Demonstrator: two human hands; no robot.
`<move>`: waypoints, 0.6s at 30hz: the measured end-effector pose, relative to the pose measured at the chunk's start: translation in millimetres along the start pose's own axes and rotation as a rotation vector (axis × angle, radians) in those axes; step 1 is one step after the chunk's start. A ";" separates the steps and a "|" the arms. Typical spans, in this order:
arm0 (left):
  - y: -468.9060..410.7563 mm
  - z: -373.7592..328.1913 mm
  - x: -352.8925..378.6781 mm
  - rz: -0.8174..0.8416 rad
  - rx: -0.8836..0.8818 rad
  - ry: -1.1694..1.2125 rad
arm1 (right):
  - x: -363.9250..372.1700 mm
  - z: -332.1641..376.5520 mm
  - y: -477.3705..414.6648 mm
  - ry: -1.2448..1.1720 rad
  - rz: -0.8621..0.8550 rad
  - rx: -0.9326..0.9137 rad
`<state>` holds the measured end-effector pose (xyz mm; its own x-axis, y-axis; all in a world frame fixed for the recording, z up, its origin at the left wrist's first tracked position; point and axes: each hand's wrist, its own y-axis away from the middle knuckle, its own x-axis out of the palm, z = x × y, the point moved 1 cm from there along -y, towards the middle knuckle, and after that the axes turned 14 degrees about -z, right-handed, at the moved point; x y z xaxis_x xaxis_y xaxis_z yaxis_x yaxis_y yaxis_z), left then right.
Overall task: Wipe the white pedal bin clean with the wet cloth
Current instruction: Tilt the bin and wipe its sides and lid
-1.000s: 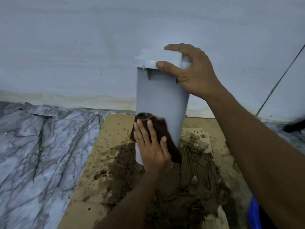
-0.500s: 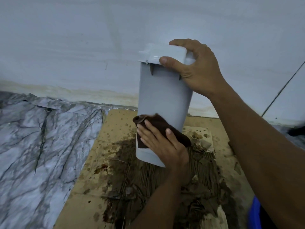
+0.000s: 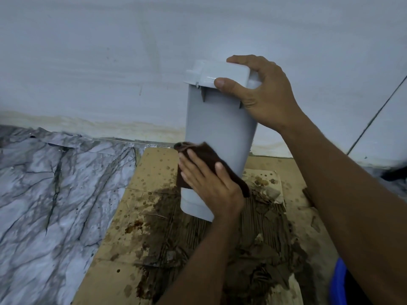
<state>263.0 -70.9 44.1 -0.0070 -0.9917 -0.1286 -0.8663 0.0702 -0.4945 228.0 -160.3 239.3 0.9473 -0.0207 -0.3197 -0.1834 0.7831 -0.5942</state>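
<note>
My left hand lies flat, fingers straight, pressing the wet cloth on the lower wall of the white pedal bin, which is held tilted over soiled cardboard. My right hand clamps its far end, thumb and fingers curled. I judge it light, rigid, slick when wet; contents hidden.

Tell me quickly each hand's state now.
Left hand: open, pressing the dark brown cloth against the white plastic pedal bin.
Right hand: closed, gripping the bin's top.

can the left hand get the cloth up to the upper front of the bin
Probably yes: the bin face above the cloth lies bare, and the right hand grips only its top end.
</note>
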 end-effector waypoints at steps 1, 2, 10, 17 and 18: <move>-8.0 4.5 0.3 -0.030 -0.032 0.005 | 1.4 0.4 0.8 0.004 0.002 -0.002; -11.1 13.0 -0.3 -0.065 -0.111 0.005 | 3.3 1.2 1.5 0.010 0.005 -0.004; 24.9 31.2 -15.1 -0.050 -0.383 -0.055 | 0.9 2.8 5.2 0.032 0.020 -0.009; -49.8 -34.5 12.7 -0.031 0.136 0.101 | -2.8 4.5 6.5 0.020 0.006 -0.032; -58.2 -38.4 13.3 -0.025 0.127 0.135 | -3.9 4.7 8.8 0.024 0.010 -0.038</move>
<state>294.2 -92.3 104.1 -0.0603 -0.9982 -0.0023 -0.7972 0.0495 -0.6017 223.9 -150.5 238.8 0.9389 -0.0280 -0.3430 -0.2031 0.7594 -0.6180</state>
